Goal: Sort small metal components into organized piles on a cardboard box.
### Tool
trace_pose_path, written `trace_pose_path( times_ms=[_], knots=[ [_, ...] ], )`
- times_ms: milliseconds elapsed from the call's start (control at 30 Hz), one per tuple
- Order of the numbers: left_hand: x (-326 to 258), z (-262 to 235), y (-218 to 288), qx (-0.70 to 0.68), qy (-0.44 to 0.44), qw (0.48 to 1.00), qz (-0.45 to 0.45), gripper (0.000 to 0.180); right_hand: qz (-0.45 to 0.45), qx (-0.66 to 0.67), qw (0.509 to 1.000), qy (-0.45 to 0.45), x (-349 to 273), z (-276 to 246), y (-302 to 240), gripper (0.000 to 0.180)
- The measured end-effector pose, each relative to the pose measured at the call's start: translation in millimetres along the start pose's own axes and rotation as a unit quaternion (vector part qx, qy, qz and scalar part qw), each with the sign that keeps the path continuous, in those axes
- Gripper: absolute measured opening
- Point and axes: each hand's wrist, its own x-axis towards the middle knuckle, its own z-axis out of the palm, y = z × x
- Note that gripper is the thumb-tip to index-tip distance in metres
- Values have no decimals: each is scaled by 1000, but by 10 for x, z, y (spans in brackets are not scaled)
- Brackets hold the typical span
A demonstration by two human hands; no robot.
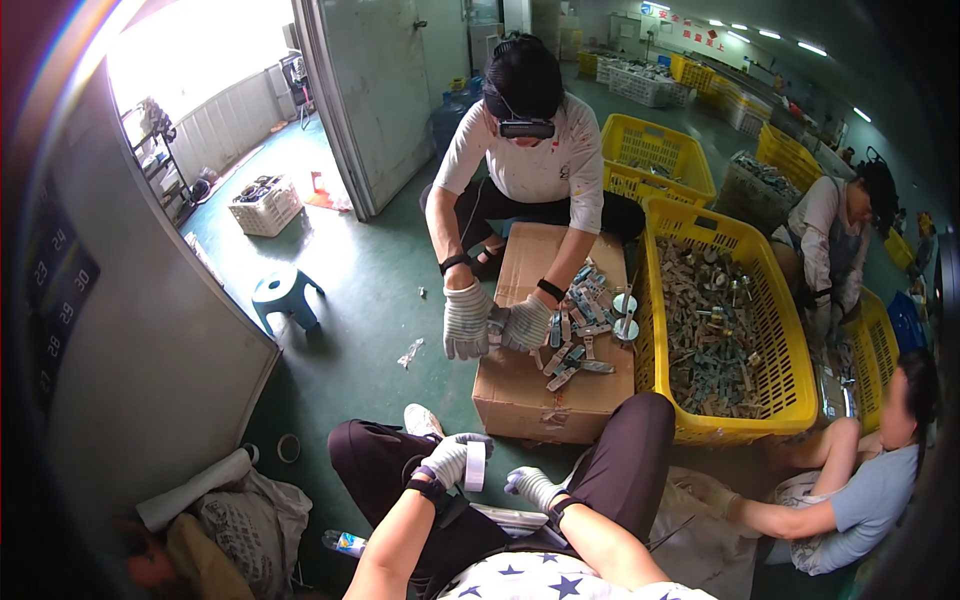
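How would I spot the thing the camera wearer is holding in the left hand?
Start at the cardboard box in the middle of the green floor, then come down to the wearer's knees. There the gloved left hand grips a roll of white tape. It is the only white ring held up there; the right hand beside it looks empty.

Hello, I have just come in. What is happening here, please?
The person wearing the camera sits on the floor in white gloves; the left hand holds a roll of white tape, and the right hand is beside it. Across a cardboard box, a co-worker's gloved hands handle small metal parts heaped on its top. A yellow crate beside it is full of similar parts.
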Motion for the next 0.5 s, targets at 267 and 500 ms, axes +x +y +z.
trace_pose_path(
  times_ms=[267,500],
  knots=[
    [15,-94,-37,21,13,999,33,22,10,-9,1000,-8,21,45,-33,21],
    [223,179,152,-51,19,998,24,19,-28,51,998,-15,304,-233,475,18]
  ],
)
